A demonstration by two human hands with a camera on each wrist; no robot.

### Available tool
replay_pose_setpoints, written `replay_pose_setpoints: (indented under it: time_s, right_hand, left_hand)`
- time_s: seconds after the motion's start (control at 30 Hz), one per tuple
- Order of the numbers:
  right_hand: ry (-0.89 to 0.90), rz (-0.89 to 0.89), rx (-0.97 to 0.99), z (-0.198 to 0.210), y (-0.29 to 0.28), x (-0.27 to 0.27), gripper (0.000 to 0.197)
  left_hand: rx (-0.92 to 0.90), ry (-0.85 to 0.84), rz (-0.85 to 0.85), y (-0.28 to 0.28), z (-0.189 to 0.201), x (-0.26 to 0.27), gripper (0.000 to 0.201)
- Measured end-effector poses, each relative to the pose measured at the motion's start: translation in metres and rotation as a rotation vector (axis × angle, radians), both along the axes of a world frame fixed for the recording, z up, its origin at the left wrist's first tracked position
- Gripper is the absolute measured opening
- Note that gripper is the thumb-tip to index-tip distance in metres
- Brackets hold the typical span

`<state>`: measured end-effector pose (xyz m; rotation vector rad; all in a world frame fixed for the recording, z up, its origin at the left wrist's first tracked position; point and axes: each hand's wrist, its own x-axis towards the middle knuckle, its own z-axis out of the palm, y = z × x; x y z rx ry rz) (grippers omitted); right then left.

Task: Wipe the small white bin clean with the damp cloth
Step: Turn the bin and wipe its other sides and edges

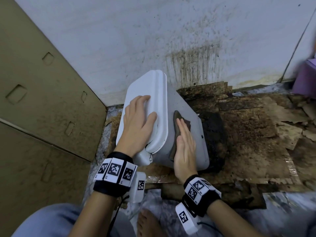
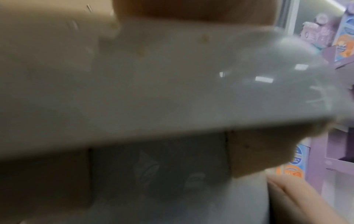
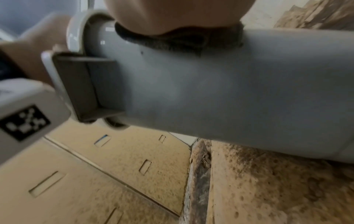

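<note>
The small white bin (image 1: 188,108) stands tilted on the floor, lid towards the left. My left hand (image 1: 136,122) lies flat on the lid (image 1: 153,82), fingers spread and thumb near the lid's right edge. My right hand (image 1: 184,147) presses a dark damp cloth (image 1: 175,117) flat against the bin's side wall, fingers straight. In the right wrist view the cloth (image 3: 182,40) is pinned under the palm (image 3: 172,13) on the grey-white bin (image 3: 229,91). The left wrist view is filled by the blurred lid (image 2: 172,91).
A brown cardboard panel (image 1: 42,100) stands at the left. A stained white wall (image 1: 171,40) is behind the bin. Torn, dirty cardboard (image 1: 248,134) covers the floor to the right. A purple box (image 1: 306,79) sits at the far right. My bare foot (image 1: 147,221) is below.
</note>
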<state>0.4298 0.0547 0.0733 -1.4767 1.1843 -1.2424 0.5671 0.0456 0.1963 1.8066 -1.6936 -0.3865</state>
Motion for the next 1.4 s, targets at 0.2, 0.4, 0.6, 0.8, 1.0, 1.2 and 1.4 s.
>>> replay_pose_setpoints:
  time_s: [0.2, 0.4, 0.6, 0.8, 1.0, 1.2, 1.4]
  right_hand:
    - [0.045, 0.015, -0.073, -0.003, 0.004, 0.006, 0.060]
    - [0.035, 0.007, -0.150, 0.017, 0.016, 0.018, 0.064]
    - [0.143, 0.067, -0.256, 0.018, 0.017, 0.012, 0.066]
    - [0.337, 0.084, -0.395, -0.017, 0.003, -0.009, 0.069]
    - [0.321, 0.067, -0.174, -0.075, 0.007, -0.041, 0.067]
    - [0.223, 0.019, 0.145, -0.121, 0.012, -0.063, 0.063]
    - [0.105, -0.006, 0.316, -0.116, 0.004, -0.056, 0.066]
  left_hand:
    - [0.004, 0.003, 0.016, -0.002, 0.000, 0.003, 0.054]
    - [0.001, -0.018, 0.017, -0.003, -0.001, 0.000, 0.054]
    - [0.000, -0.027, 0.020, -0.004, 0.000, -0.002, 0.054]
    - [-0.007, -0.042, 0.014, -0.004, -0.001, -0.005, 0.055]
    - [0.013, 0.009, 0.019, -0.002, 0.001, -0.001, 0.056]
    - [0.013, 0.040, 0.012, -0.001, 0.002, -0.001, 0.054]
    - [-0.003, 0.043, 0.013, -0.003, 0.002, -0.003, 0.053]
